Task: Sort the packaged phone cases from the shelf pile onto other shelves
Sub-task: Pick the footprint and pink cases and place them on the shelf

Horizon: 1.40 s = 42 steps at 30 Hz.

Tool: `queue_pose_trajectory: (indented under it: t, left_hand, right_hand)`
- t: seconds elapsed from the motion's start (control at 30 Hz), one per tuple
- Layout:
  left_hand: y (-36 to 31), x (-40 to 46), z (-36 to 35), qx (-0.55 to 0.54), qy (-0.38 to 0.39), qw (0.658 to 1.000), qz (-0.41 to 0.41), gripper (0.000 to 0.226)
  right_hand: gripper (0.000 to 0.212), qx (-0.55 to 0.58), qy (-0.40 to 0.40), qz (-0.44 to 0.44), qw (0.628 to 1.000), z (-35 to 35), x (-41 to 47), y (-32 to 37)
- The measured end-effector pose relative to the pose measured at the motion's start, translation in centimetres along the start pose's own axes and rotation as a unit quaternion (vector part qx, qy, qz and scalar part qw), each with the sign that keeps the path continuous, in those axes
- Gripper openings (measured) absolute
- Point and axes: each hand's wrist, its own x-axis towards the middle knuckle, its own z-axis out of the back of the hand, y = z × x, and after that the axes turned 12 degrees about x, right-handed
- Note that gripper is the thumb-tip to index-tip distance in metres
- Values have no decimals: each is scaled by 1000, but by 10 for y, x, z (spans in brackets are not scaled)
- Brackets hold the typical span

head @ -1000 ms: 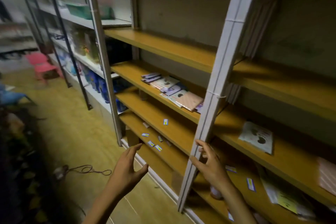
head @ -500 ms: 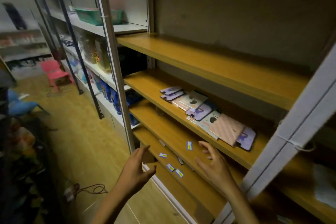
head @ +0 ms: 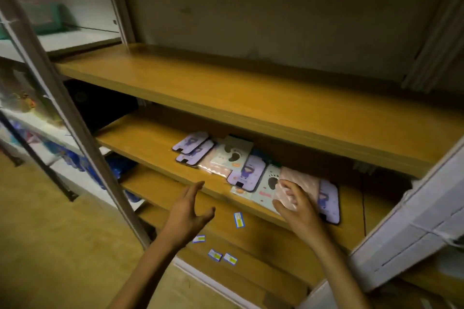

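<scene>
A pile of packaged phone cases [head: 241, 165] lies spread along the middle wooden shelf [head: 143, 143]: purple ones at the left, pale green ones with dark paw prints, and pink ones. My right hand [head: 297, 204] reaches over the shelf edge with fingers spread, its fingertips on a pink case [head: 302, 182] at the pile's right end. My left hand [head: 187, 212] hovers open in front of the shelf edge, left of the pile, holding nothing.
The wooden shelf above [head: 226, 85] is bare. Small blue-and-yellow labels [head: 238, 219] lie scattered on the lower shelf. Grey metal uprights stand at left [head: 65, 108] and right [head: 411, 221]. More stocked shelving runs along the left.
The view has swung left and closer to the pile. My right hand rose from the lower shelf edge onto the pink case. My left hand stayed open and moved up.
</scene>
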Motion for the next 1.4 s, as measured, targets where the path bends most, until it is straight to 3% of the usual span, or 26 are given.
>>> queue_pose_trajectory:
  t: [0.23, 0.37, 0.57, 0.77, 0.9, 1.17, 1.4]
  left_hand:
    - [17, 97, -15, -12, 51, 995, -84, 77]
    - [17, 137, -26, 1, 59, 993, -98, 87]
    - [19, 169, -51, 59, 68, 989, -114, 98]
    - [20, 178, -64, 101, 54, 984, -135, 113]
    - [20, 179, -64, 86, 59, 985, -140, 105]
    - [26, 162, -59, 136, 75, 971, -184, 90]
    - [37, 130, -46, 112, 69, 973, -191, 88]
  right_hand:
    - [51, -49, -149, -35, 987, -3, 15, -6]
    - [59, -123, -242, -85, 959, -8, 12, -11]
    - [76, -215, -313, -143, 914, -21, -1, -22]
    - [89, -261, -324, -225, 881, -21, -1, -23]
    - [89, -285, -325, -226, 873, -22, -5, -24]
    - [65, -238, -322, -201, 894, -22, -13, -18]
    - [69, -216, -330, -192, 898, -28, -21, -22]
